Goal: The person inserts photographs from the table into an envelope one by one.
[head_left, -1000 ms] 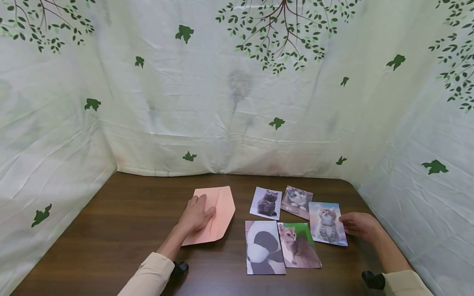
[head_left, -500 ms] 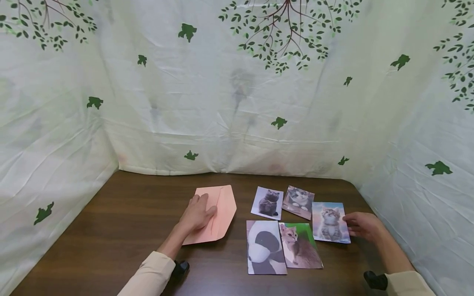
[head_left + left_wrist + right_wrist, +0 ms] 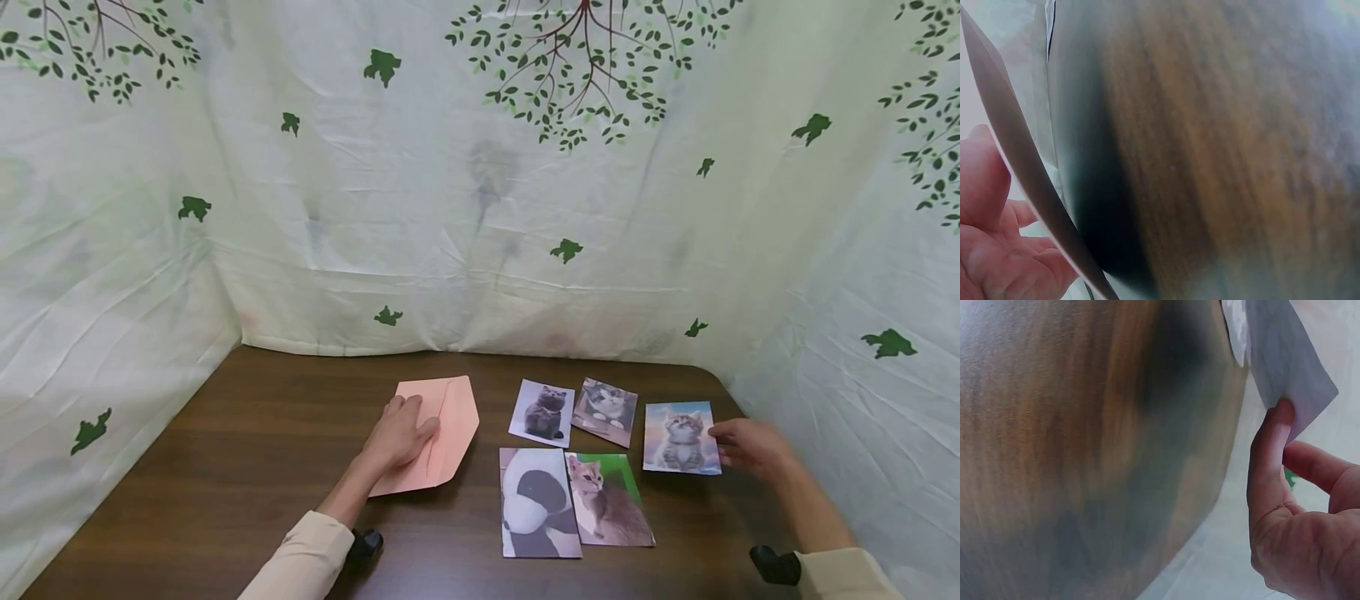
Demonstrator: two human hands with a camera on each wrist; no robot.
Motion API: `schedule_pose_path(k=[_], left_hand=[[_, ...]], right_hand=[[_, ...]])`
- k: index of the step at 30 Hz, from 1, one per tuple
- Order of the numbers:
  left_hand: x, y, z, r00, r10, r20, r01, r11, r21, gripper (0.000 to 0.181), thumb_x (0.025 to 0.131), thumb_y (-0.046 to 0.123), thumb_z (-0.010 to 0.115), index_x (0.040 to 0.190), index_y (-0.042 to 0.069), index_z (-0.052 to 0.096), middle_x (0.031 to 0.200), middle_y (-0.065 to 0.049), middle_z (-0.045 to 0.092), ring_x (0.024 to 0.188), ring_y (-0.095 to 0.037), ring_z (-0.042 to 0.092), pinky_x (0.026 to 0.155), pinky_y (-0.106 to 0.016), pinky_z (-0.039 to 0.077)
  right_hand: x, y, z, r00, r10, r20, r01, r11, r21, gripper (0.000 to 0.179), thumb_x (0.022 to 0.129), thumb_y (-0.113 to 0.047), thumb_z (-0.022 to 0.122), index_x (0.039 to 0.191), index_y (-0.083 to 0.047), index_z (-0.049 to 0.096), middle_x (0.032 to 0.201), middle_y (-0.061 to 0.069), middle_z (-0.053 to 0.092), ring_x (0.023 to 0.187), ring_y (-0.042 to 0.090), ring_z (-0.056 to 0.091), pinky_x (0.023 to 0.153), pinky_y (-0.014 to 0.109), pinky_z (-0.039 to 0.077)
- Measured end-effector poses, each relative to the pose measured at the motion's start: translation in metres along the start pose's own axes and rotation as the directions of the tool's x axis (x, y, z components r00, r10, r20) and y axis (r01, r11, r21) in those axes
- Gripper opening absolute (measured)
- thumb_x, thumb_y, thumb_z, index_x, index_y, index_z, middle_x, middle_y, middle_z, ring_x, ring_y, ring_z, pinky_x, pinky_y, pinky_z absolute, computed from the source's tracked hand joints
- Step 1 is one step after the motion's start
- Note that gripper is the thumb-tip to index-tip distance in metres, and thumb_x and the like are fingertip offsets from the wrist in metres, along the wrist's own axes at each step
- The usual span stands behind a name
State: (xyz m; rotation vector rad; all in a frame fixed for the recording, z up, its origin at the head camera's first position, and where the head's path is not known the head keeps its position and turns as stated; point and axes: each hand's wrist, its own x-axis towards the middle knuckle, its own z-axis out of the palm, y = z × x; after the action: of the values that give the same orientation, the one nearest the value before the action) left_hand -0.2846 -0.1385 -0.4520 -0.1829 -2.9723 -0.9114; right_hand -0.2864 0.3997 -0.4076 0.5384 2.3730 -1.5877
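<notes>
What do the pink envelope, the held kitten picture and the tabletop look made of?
Pink envelope: likely matte paper; thin edge, visible fold lines, no glare.
Kitten picture: probably thin card or photo paper; flat, sharp-cornered, plain pale back. Finish unclear.
Tabletop: wood or wood-look laminate, can't tell; brown streaked grain, low sheen.

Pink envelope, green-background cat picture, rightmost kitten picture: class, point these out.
Pink envelope (image 3: 452, 432), head view: its uncovered right part.
Green-background cat picture (image 3: 611, 505), head view: the cat's body.
Rightmost kitten picture (image 3: 682, 442), head view: the printed kitten.
</notes>
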Motion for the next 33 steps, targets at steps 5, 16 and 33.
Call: schedule_pose_path(k=[5,16,33], left_hand=[[0.000,-0.001,0.001,1.000,0.001,-0.004,-0.001,1.000,0.004,0.058,0.099,0.027,0.056,0.143,-0.009,0.046,0.138,-0.032,0.046,0.128,-0.045,0.046,0.105,-0.056,0.042],[-0.001,0.001,-0.001,1.000,0.005,-0.013,-0.005,1.000,0.007,0.057,0.099,0.026,0.057,0.142,-0.008,0.047,0.137,-0.031,0.047,0.126,-0.045,0.049,0.104,-0.056,0.043],[-0.001,0.000,0.000,1.000,0.003,-0.023,-0.003,1.000,0.007,0.059,0.098,0.028,0.059,0.142,-0.009,0.047,0.139,-0.031,0.047,0.125,-0.046,0.051,0.104,-0.055,0.044]], right_hand=[[-0.004,-0.012,0.001,1.000,-0.007,0.008,0.007,1.000,-0.001,0.054,0.102,-0.017,0.053,0.141,0.017,0.038,0.107,0.012,0.064,0.081,0.016,0.065,0.075,0.028,0.060],[-0.011,-0.034,0.025,0.997,-0.063,-0.032,0.061,0.996,-0.070,0.050,0.101,-0.019,0.055,0.137,0.015,0.046,0.113,0.018,0.063,0.084,0.020,0.066,0.077,0.030,0.059],[-0.013,-0.065,0.068,0.986,-0.168,-0.005,0.168,0.986,0.006,0.039,0.099,-0.015,0.058,0.125,0.014,0.055,0.086,0.002,0.068,0.073,0.014,0.067,0.069,0.029,0.059]])
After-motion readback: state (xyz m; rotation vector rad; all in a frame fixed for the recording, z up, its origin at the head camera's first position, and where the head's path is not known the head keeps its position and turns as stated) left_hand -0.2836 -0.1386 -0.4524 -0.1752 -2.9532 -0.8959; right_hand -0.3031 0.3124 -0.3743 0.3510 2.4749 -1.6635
